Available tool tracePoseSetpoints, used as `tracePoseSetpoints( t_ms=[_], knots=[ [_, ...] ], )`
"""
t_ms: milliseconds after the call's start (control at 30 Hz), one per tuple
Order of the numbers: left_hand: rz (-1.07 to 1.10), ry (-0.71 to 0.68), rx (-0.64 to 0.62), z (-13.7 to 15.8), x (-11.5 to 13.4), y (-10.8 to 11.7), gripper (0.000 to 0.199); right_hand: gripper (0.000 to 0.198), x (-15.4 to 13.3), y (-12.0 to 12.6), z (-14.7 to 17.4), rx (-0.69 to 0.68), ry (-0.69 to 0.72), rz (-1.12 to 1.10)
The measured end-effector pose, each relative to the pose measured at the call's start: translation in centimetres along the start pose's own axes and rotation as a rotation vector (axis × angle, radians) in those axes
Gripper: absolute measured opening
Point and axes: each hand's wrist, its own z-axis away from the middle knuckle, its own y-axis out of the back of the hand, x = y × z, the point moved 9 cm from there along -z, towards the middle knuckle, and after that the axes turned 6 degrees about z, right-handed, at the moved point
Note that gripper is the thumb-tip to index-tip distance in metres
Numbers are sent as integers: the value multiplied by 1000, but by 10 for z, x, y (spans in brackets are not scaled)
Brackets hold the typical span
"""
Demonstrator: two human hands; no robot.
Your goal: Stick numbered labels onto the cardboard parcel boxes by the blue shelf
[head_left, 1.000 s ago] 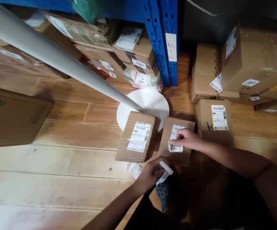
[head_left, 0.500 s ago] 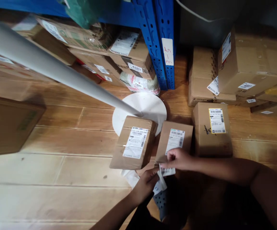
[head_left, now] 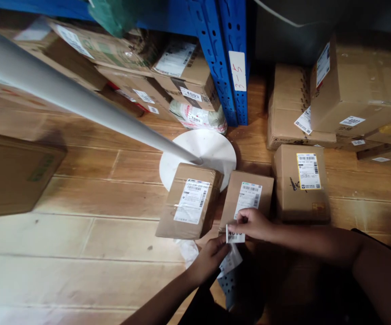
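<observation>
Peeling looks to be the risk; the small white numbered sticker [head_left: 235,235] could curl onto itself or tear if pulled unevenly off the white backing strip [head_left: 230,262], or land crooked; that is a judgement only. The right hand [head_left: 254,223] pinches the sticker's upper edge between thumb and fingertips, wrist low, forearm coming in from the right; the left hand [head_left: 212,255] is closed around the strip just below, arm reaching up from the bottom edge. The sticker hangs at the near edge of the small brown cardboard parcel [head_left: 248,198], between a taped brown box [head_left: 188,205] and a yellow-labelled box [head_left: 300,183] on the wooden floor [head_left: 90,234].
</observation>
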Motion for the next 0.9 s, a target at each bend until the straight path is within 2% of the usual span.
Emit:
tracePoseSetpoints(
  t_ms=[100,267,667,900],
  knots=[
    [25,-17,4,-1,-1,1,31,53,4,8,-4,0,-35,7],
    [86,-21,41,0,-1,1,38,58,-2,20,-6,77,27,110],
    [3,-24,58,-1,6,1,47,59,1,19,-8,74,18,149],
    [-25,-29,122,-2,9,11,57,57,-2,11,-10,46,-15,124]
  ],
)
